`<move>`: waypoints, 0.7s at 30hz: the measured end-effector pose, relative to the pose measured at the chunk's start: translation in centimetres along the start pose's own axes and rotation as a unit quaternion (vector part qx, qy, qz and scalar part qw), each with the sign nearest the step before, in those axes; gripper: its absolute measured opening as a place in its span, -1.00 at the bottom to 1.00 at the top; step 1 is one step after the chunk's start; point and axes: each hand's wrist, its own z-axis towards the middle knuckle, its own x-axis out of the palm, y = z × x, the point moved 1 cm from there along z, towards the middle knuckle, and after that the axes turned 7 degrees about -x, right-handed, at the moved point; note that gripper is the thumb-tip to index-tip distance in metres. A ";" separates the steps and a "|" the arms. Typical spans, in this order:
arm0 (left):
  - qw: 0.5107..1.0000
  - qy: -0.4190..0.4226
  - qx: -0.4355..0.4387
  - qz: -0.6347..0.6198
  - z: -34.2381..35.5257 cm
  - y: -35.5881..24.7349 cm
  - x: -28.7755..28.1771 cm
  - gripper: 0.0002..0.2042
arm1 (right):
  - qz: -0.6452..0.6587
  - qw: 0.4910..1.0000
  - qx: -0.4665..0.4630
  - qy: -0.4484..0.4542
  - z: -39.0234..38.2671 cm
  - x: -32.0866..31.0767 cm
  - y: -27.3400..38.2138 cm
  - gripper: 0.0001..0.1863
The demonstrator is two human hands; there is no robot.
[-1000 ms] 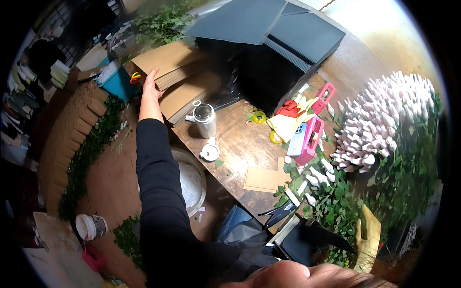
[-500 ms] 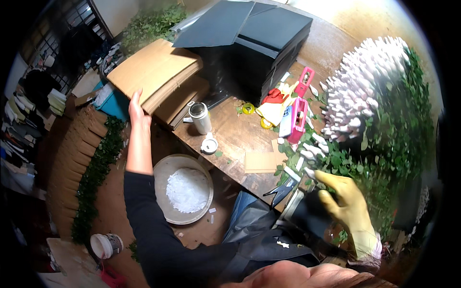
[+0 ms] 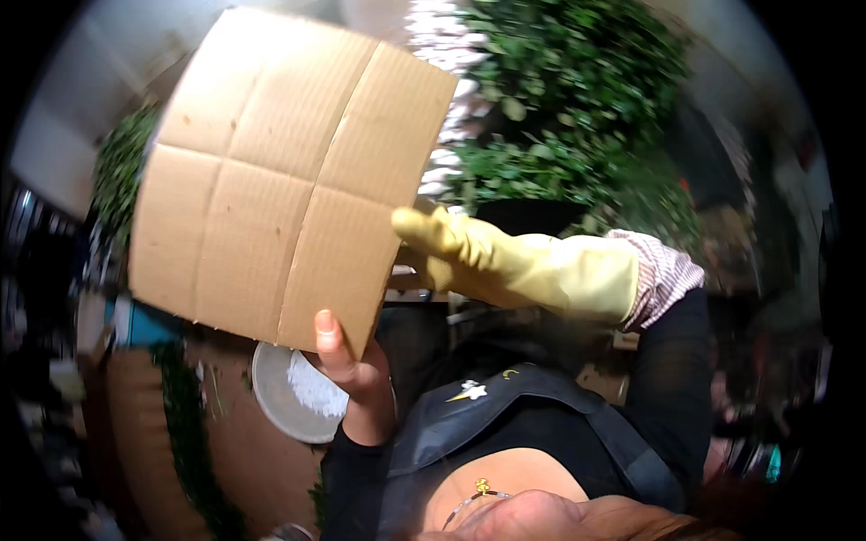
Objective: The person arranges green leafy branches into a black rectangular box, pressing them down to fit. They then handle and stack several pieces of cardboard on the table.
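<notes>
Up high, both hands [image 3: 354, 361] grip a cardboard sheet [image 3: 280, 171].

Round bowl [image 3: 280, 397], green foliage [image 3: 577, 99]

The raised cardboard sheet [image 3: 280, 180] blocks most of the upper left, green foliage [image 3: 577, 117] crowds the upper right, and open floor shows around the round basin [image 3: 284, 397].

cardboard sheet [image 3: 280, 180]: hides the bench behind it
right hand [image 3: 442, 248]: gloved fingertips hidden behind the sheet
grey bowl [image 3: 293, 397]: top covered by the sheet
foliage [image 3: 577, 135]: blurred
</notes>
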 end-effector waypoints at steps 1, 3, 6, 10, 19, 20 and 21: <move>0.997 0.077 0.000 0.020 -0.4 0.5 2.1 -0.35 | -0.007 0.999 -0.052 -0.003 -1.3 -0.6 1.8 -0.33; 0.980 0.193 0.033 0.029 -1.4 2.6 4.6 -0.36 | -0.020 0.990 -0.139 -0.016 -4.1 -0.6 5.6 -0.32; 0.920 0.376 0.100 0.055 -2.8 6.0 7.9 -0.45 | -0.023 0.974 -0.210 -0.082 -9.4 2.2 11.8 -0.25; 0.668 0.698 0.066 0.248 -2.8 2.2 14.8 -0.51 | -0.062 0.929 -0.327 -0.162 -19.3 -0.4 15.8 -0.22; 0.619 0.639 -0.455 -0.027 -12.6 10.9 19.0 0.46 | -0.012 0.886 -0.324 -0.333 -44.1 -13.0 8.0 -0.25; 0.590 0.619 -0.518 0.007 -13.8 12.0 19.3 0.41 | -0.012 0.856 -0.301 -0.421 -45.9 -13.6 5.8 -0.20; 0.621 0.625 -0.473 0.024 -15.3 14.1 19.4 0.31 | -0.044 0.842 -0.289 -0.454 -46.3 -12.7 4.9 -0.20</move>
